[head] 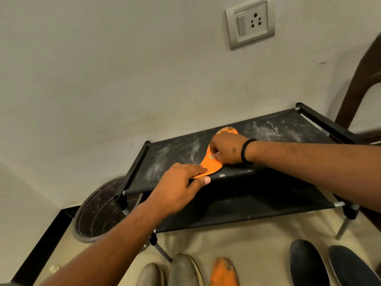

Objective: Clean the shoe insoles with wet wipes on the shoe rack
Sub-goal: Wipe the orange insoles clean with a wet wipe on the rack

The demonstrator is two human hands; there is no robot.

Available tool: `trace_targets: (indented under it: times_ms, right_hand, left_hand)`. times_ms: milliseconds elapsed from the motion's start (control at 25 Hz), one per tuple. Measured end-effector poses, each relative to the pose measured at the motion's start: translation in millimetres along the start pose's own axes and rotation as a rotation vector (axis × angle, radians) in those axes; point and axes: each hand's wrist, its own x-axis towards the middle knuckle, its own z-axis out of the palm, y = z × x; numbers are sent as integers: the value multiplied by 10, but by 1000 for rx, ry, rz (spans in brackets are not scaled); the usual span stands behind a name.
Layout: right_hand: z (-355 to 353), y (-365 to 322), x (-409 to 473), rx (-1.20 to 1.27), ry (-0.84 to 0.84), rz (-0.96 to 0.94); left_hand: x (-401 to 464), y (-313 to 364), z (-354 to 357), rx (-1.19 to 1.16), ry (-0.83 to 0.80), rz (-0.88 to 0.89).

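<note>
Hands worked close together on a flat orange foam insole (208, 165) lying on the top shelf of a black fabric-and-tube shoe rack (268, 129). The left hand (181, 184) pinned the near end, fingers laid straight on top and the thumb tucked under the edge that overhung the shelf's front bar. The right hand (226, 148), a black band at its wrist, sat curled over the middle of the insole, its fingers bunched on something pale that was probably a wet wipe, though too little showed to be sure. The far tip of the insole peeked out beyond the knuckles. White dusty smears marked the dark fabric on both sides. Below, on the floor, stood two grey shoes (169, 271), a second orange insole (223, 272), two dark navy shoes (329, 265) and a dark round bucket (99, 211). Since the insole overhung the edge, a hard stroke towards the person could likely slide it off the slack fabric, and wiping might pick up dust from the shelf.
</note>
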Motion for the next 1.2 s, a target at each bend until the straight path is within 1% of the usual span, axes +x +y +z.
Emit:
trace_targets:
  times_ms: [80, 120, 200, 280, 320, 400, 480, 520, 560, 640, 680, 720, 840, 920, 1040, 1120, 1200]
  right_hand:
    - [-2, -118, -77, 114, -51, -75]
    - [-18, -158, -129, 126, -70, -87]
    - [-75, -103, -141, 30, -47, -34]
    - [-108, -33, -140, -118, 7, 68]
    - [-114, -47, -141, -114, 30, 80]
    - [-92, -144, -147, 45, 18, 5]
    - [-44, -221, -203, 126, -53, -40]
    - [-26, -183, -195, 110, -39, -24]
    - [-12, -102, -167, 62, -5, 19]
    - [-2, 17, -134, -65, 42, 107]
    - [4, 10, -124, -57, 49, 115]
    - [8, -43, -116, 4, 48, 88]
    - [-15, -290, -192, 169, -46, -40]
    - [-50, -215, -195, 147, -36, -8]
    - [-68, -81, -149, -5, 55, 124]
    - [-31, -187, -125, 46, 49, 82]
    - [4, -291, -114, 134, -14, 23]
  left_hand:
    - [22, 0, -18, -44, -16, -1]
    - [27, -13, -32, -77, -18, -17]
    - [18, -60, -60, -93, -8, -32]
    - [-6, -101, -79, -46, 29, -19]
    - [-11, -128, -79, -21, 45, -14]
    - [-9, -167, -70, 6, 65, -15]
    - [-10, -192, -63, -82, 36, -79]
    - [-16, -196, -54, -157, 25, -128]
    - [-27, -185, -45, -226, 21, -165]
    - [-48, -163, -24, -284, 34, -173]
    - [-53, -155, -13, -284, 34, -165]
    - [-50, -141, -6, -277, 37, -159]
    - [-15, -149, 6, -210, 43, -150]
    - [20, -157, 23, -164, 45, -143]
    - [32, -140, 50, -114, 57, -133]
    - [22, -136, 55, -96, 67, -117]
    - [22, -151, 61, -102, 68, -111]
